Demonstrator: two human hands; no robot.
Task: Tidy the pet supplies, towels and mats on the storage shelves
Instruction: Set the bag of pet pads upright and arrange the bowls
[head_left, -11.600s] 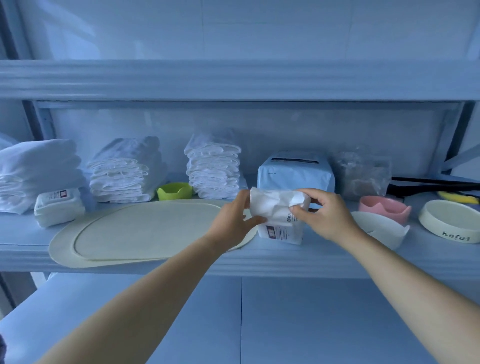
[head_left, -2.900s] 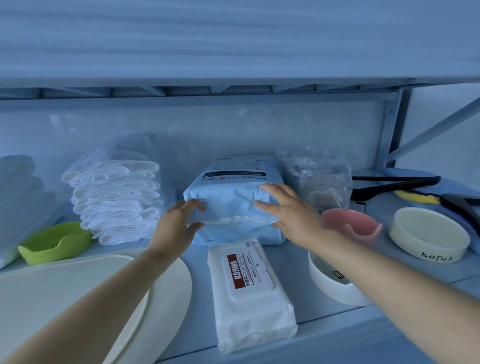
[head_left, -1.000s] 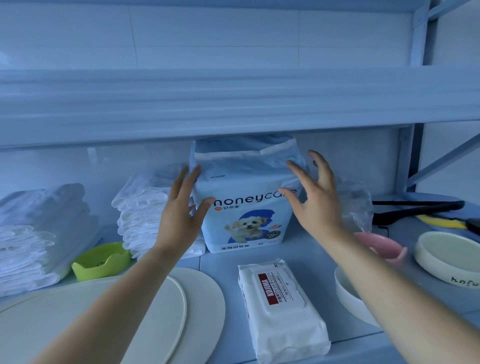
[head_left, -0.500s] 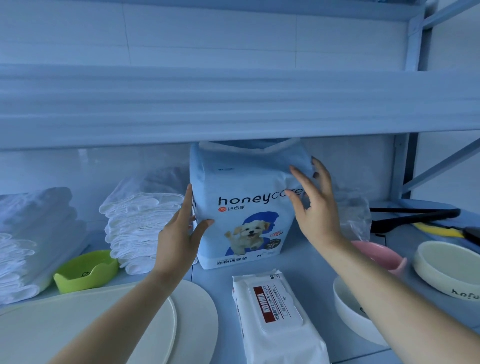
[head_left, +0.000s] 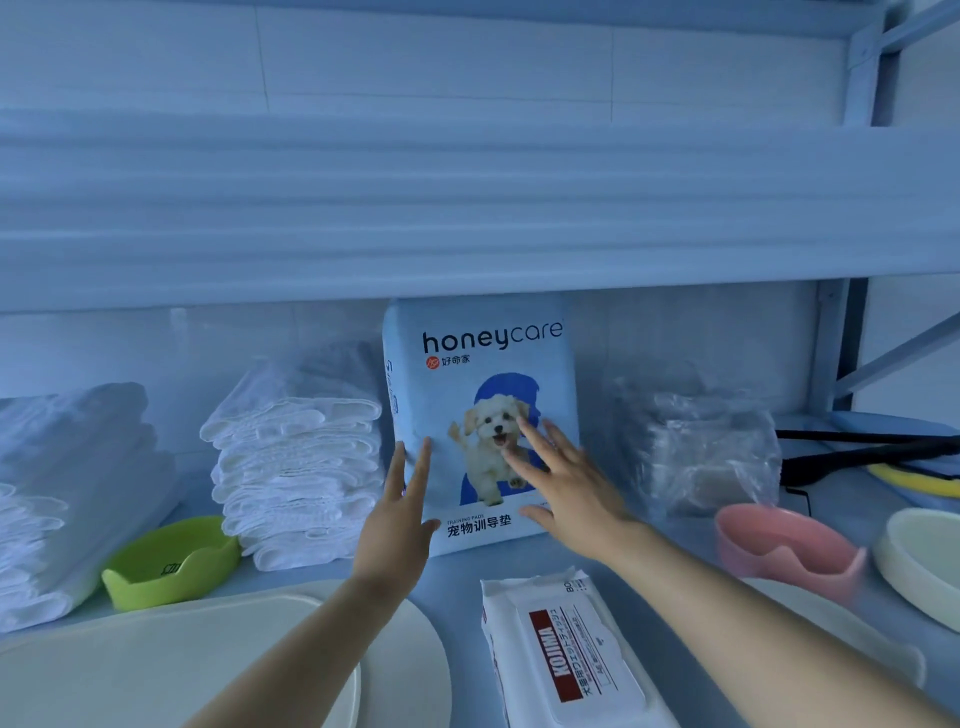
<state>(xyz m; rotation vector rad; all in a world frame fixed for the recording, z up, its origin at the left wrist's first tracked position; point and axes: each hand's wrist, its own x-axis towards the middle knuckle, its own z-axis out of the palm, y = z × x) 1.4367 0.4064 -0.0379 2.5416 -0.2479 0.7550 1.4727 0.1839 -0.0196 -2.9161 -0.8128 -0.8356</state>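
Note:
A light-blue pack of pet training pads (head_left: 483, 364) with a puppy picture stands upright at the back of the shelf (head_left: 452, 587). My left hand (head_left: 400, 514) and my right hand (head_left: 566, 488) are flat against its front face, fingers straight, holding nothing. A white wet-wipes pack (head_left: 566, 654) lies flat in front of it. Stacks of folded white towels (head_left: 301, 457) sit to the left of the pad pack, with another stack (head_left: 67, 493) at the far left. A cream oval mat (head_left: 208, 665) lies at the front left.
A green bowl (head_left: 171, 566) sits between the towel stacks. Right of the pad pack are a clear plastic bag (head_left: 701, 452), a pink bowl (head_left: 784, 545), a cream bowl (head_left: 924, 566) and black tongs (head_left: 872, 452). The upper shelf board (head_left: 467, 208) hangs low over the pad pack.
The pad pack went from lying flat to standing upright and now sits further back. My hands have shifted from its sides to its front face. The wipes pack was laid flat earlier.

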